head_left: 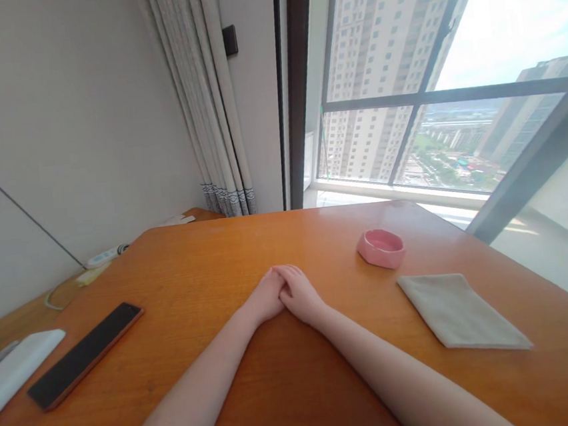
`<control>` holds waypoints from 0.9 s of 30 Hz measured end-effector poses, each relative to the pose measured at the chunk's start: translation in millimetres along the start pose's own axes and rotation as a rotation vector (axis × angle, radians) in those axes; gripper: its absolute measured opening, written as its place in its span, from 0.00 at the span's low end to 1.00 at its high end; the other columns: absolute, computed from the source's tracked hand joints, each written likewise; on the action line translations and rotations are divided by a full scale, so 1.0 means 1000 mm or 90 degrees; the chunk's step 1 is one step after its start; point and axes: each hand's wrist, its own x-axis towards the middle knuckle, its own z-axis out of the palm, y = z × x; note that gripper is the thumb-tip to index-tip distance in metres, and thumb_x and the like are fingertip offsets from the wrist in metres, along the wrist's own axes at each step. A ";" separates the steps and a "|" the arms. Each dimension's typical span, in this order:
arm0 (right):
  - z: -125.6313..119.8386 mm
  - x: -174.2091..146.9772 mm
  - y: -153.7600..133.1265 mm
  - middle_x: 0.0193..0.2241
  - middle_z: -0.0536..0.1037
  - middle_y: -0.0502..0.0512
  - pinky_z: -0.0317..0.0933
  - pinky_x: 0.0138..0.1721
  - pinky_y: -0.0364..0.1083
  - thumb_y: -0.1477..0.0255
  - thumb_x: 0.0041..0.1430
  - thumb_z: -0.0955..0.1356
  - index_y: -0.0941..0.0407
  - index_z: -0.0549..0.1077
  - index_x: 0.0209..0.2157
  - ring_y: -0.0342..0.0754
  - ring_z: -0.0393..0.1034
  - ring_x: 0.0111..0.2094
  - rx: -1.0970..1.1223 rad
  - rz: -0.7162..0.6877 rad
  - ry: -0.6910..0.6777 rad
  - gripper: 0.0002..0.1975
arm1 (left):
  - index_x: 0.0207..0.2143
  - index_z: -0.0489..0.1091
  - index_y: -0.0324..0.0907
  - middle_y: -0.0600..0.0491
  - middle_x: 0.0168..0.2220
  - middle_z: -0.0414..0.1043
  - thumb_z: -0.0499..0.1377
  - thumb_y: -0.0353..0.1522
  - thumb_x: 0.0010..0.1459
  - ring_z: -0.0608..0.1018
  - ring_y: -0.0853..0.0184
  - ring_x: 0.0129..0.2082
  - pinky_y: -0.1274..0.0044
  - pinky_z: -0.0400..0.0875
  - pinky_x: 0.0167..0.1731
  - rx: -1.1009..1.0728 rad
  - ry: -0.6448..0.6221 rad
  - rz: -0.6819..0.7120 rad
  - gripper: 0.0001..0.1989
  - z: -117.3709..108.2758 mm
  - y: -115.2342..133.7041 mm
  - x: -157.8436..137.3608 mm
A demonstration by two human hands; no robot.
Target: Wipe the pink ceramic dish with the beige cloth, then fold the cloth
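Observation:
My left hand point(266, 296) and my right hand point(300, 293) rest together on the wooden table point(208, 260), near the middle of the view. The right hand lies over the left, its fingers closed across it. The fingers of my left hand are mostly hidden beneath, and no object shows between the two. To the right of them stands a pink ashtray-like bowl point(382, 249) with angular sides. A folded grey cloth point(467, 312) lies flat in front of that bowl, beside my right forearm. Neither hand touches the bowl or the cloth.
On the left lie a long black, phone-like slab point(87, 356) and a white object point(21, 372). A white power strip point(105, 257) with a cable sits by the wall. A curtain point(203, 100) hangs behind the table, with a large window point(418, 98) at the right.

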 end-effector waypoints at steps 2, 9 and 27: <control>-0.002 -0.001 -0.007 0.51 0.70 0.57 0.49 0.60 0.56 0.82 0.46 0.60 0.55 0.68 0.50 0.50 0.59 0.55 -0.044 -0.081 -0.054 0.27 | 0.52 0.65 0.40 0.47 0.54 0.68 0.51 0.26 0.54 0.68 0.62 0.54 0.68 0.58 0.57 -0.014 0.014 0.012 0.22 0.003 -0.001 0.002; -0.017 -0.003 -0.008 0.50 0.71 0.59 0.50 0.59 0.53 0.82 0.47 0.59 0.57 0.68 0.50 0.49 0.61 0.53 -0.053 -0.110 -0.085 0.26 | 0.53 0.64 0.41 0.47 0.56 0.65 0.51 0.26 0.52 0.65 0.64 0.57 0.67 0.53 0.60 0.034 0.015 0.004 0.24 0.005 0.000 0.001; -0.021 -0.006 -0.018 0.52 0.68 0.58 0.52 0.59 0.52 0.81 0.50 0.59 0.56 0.67 0.51 0.49 0.60 0.55 -0.093 -0.095 -0.104 0.25 | 0.55 0.61 0.44 0.47 0.58 0.62 0.51 0.28 0.53 0.63 0.62 0.59 0.64 0.50 0.60 0.057 -0.019 -0.037 0.25 0.005 0.002 -0.001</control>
